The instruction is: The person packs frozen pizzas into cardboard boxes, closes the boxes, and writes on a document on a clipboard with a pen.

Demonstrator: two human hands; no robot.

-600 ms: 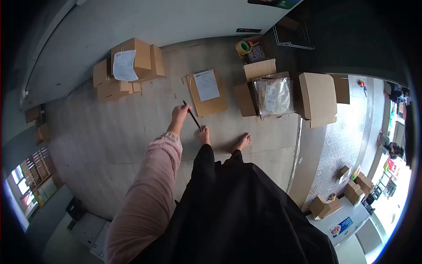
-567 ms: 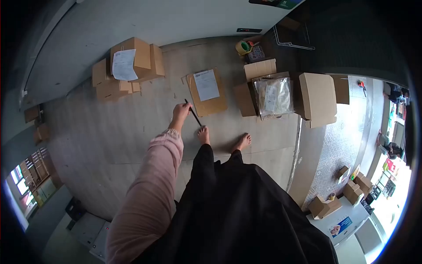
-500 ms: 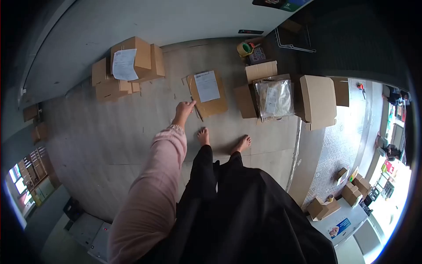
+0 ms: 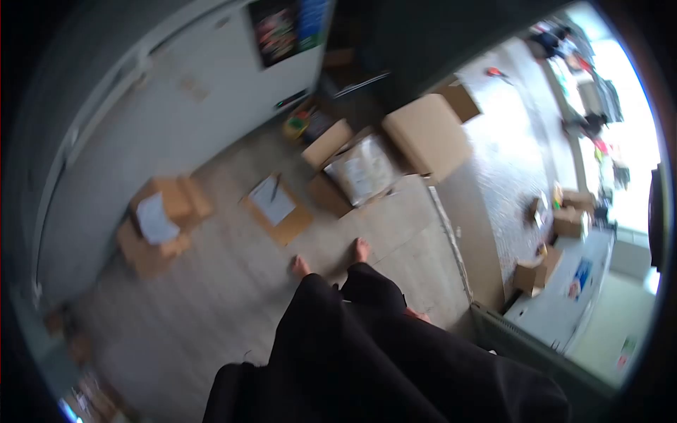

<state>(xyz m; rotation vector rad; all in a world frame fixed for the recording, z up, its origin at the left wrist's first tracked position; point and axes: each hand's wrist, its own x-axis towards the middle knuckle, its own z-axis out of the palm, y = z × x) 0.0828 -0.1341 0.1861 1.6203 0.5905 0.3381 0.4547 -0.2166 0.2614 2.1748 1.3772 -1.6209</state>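
A flat piece of brown cardboard (image 4: 290, 227) lies on the floor in front of my feet, with a white printed sheet (image 4: 271, 203) on top. Across the sheet's upper edge lies a dark pen (image 4: 276, 187). My left hand is out of the picture. At the right edge of my black clothing a small blurred patch of skin shows, apparently my right hand (image 4: 417, 314). Black cloth hides most of it, so its fingers cannot be made out.
Cardboard boxes (image 4: 190, 201) with a white paper (image 4: 155, 220) stand by the wall at left. Ahead right, an open box holds a clear plastic package (image 4: 365, 169), beside a larger carton (image 4: 430, 134). Tape rolls (image 4: 296, 127) sit near the wall. People are visible far right.
My left hand has withdrawn from beside the cardboard and left the view. The pen now rests on the sheet. My head has turned, so the whole scene is rotated and blurred.
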